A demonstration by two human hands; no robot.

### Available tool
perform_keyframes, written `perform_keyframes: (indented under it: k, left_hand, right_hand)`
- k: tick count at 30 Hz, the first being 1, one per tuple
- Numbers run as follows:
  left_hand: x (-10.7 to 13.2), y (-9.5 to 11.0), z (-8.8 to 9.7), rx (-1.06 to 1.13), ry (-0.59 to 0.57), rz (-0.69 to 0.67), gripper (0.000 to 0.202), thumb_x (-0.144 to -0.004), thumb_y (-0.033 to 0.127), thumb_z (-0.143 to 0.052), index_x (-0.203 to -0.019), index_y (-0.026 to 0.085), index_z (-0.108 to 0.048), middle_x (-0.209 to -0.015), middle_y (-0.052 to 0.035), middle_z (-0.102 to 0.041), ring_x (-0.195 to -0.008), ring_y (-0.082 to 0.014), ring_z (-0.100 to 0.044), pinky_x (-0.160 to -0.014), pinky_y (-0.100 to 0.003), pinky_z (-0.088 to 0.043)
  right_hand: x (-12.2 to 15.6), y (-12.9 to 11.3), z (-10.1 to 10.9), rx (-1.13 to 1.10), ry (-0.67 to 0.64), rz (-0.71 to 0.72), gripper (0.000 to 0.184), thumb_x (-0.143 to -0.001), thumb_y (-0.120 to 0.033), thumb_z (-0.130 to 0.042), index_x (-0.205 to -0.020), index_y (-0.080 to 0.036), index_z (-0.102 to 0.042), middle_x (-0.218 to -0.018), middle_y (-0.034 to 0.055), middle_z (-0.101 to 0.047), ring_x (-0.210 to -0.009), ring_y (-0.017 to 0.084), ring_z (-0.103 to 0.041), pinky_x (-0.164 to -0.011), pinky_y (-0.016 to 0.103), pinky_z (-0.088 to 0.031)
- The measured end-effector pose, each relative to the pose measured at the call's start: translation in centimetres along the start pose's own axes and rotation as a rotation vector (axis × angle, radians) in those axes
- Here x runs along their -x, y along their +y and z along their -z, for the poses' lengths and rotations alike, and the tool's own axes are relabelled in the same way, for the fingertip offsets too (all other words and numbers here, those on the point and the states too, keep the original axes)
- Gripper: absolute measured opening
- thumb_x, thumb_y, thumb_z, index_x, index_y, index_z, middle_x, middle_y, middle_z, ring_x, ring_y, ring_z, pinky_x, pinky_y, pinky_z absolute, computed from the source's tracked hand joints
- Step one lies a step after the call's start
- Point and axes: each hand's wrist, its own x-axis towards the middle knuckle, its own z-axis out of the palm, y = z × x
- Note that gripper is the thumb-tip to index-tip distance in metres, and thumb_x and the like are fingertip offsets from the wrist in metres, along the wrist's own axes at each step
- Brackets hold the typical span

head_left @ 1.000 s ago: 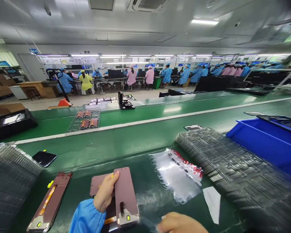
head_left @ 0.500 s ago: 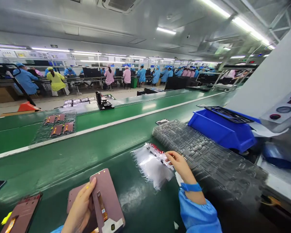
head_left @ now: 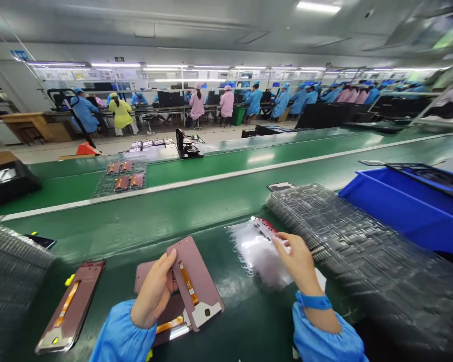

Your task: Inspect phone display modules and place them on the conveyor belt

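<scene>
Holding a thin brown panel (head_left: 203, 271) in our left grip (head_left: 154, 289).

Our left grip is closed on the panel's upper left edge, so most of the panel sticks out to the right of our hand, tilted, with its gold strip (head_left: 189, 284) facing up. More brown panels (head_left: 172, 305) lie below it on the green surface (head_left: 241, 322). Our right grip (head_left: 297, 259) has its fingers bent close together at the right side of the clear sheets (head_left: 249, 246); we cannot tell if it has one.
</scene>
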Motion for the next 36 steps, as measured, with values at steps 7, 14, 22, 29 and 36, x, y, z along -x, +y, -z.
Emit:
perform_keyframes:
  k: [7, 14, 22, 29, 36]
  left_hand:
    - [-1.7, -0.4, -3.6, 0.014, -0.222, 0.079, 0.023, -0.082, 0.036, -0.069, -0.094, 0.017, -0.065, -0.069, -0.0018, -0.070, -0.056, -0.0153, -0.065, -0.053, -0.025, -0.053]
    - [-6.0, -0.7, -8.1, -0.195, -0.518, 0.072, 0.044, -0.083, 0.061, -0.056, -0.071, 0.018, -0.061, -0.052, 0.0033, -0.050, -0.045, -0.0151, -0.054, -0.046, -0.031, -0.050]
    - [-19.5, 1.1, -12.0, -0.705, -0.242, -0.275, 0.040, -0.087, 0.048, -0.057, -0.109, 0.015, -0.059, -0.119, -0.0138, -0.064, -0.103, -0.0244, -0.066, -0.077, -0.032, -0.052]
    - [-29.4, -0.8, -19.4, -1.171, -0.208, -0.526, 0.030, -0.091, 0.030, -0.060, -0.117, 0.016, -0.059, -0.118, -0.0087, -0.063, -0.102, -0.0229, -0.063, -0.090, -0.046, -0.052]
    - [-34.8, -4.3, -26.2, -1.430, -0.250, -0.700, 0.045, -0.089, 0.031, -0.063, -0.131, 0.019, -0.052, -0.141, -0.0119, -0.050, -0.124, -0.0305, -0.051, -0.102, -0.055, -0.043]
  right_hand:
    - [6.4, -5.9, -7.6, -0.637, -0.840, -0.132, 0.090, -0.066, -0.096, -0.028, -0.070, -0.016, -0.068, -0.076, 0.0099, -0.070, -0.070, 0.024, -0.066, -0.072, 0.040, -0.050]
    - [3.2, -4.1, -10.7, -1.103, -1.046, -0.315, 0.093, -0.074, -0.090, -0.034, -0.102, -0.007, -0.067, -0.090, 0.0130, -0.071, -0.063, 0.017, -0.065, -0.056, 0.028, -0.049]
    - [-1.2, -1.6, -9.8, -1.473, -0.888, -0.298, 0.076, -0.070, -0.079, -0.059, -0.110, -0.014, -0.065, -0.112, 0.0110, -0.070, -0.073, 0.016, -0.063, -0.058, 0.026, -0.043]
    - [-2.4, -1.0, -9.9, -1.569, -0.913, -0.327, 0.078, -0.060, -0.078, -0.068, -0.109, -0.017, -0.068, -0.113, 0.0077, -0.071, -0.079, 0.016, -0.064, -0.062, 0.025, -0.041]
    - [-3.1, 1.6, -10.3, -1.624, -0.891, -0.346, 0.071, -0.059, -0.079, -0.071, -0.106, -0.026, -0.072, -0.110, 0.0017, -0.074, -0.085, 0.018, -0.066, -0.075, 0.029, -0.045]
